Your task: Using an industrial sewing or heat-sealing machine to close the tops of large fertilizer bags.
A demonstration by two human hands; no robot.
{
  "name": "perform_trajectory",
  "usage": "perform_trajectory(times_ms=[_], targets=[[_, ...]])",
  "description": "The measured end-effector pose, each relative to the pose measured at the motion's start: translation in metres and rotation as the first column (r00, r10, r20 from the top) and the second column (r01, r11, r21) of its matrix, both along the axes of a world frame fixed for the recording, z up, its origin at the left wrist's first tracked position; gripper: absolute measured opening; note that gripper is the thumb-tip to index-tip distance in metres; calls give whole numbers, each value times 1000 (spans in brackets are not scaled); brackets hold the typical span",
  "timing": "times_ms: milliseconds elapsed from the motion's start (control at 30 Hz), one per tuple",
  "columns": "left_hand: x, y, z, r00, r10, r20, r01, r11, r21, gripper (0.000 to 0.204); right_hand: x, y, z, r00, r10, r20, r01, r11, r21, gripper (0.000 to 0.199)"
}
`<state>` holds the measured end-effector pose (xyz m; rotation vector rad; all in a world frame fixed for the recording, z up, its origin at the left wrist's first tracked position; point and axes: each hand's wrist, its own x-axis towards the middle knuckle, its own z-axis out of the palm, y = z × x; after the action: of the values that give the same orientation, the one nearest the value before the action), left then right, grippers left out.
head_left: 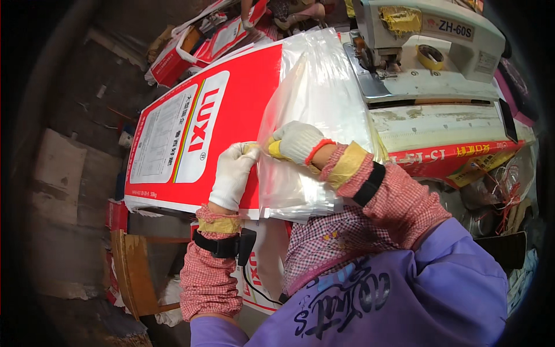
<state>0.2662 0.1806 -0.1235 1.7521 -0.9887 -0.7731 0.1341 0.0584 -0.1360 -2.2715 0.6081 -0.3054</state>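
A red and white printed sack (248, 87) lies flat on top of a stack in front of me. Over its right part spreads a pile of clear plastic liner bags (329, 92). My left hand (231, 176), in a white glove, pinches the near-left edge of the top liner bag with thumb and forefinger. Close beside it, my right hand (299, 143), in a white glove with yellow fingertips, grips the same plastic edge. The film between the hands is lifted and creased above the sack. The fingertips of both hands nearly meet.
An industrial sewing machine (425, 34) stands at the far right, with a roll of yellow tape (430, 56) on its bed. More red sacks (173, 61) lie at the back left, near another person's hand (247, 24). A wooden stool (134, 272) stands at the lower left.
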Motion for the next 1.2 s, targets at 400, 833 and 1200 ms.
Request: perform_trajectory(times_ms=[400,833,1200], targets=[[56,16,67,993,-42,-106,2,935,-355,20,-14,9,-9,978,-90,-191,64,988,-138,34],[6,62,95,972,87,219,-56,988,-147,10,31,108,15,399,900,178,-913,372,167,33],[7,134,87,423,-897,-132,760,272,591,13,70,-87,-57,632,-405,661,544,839,-7,25]])
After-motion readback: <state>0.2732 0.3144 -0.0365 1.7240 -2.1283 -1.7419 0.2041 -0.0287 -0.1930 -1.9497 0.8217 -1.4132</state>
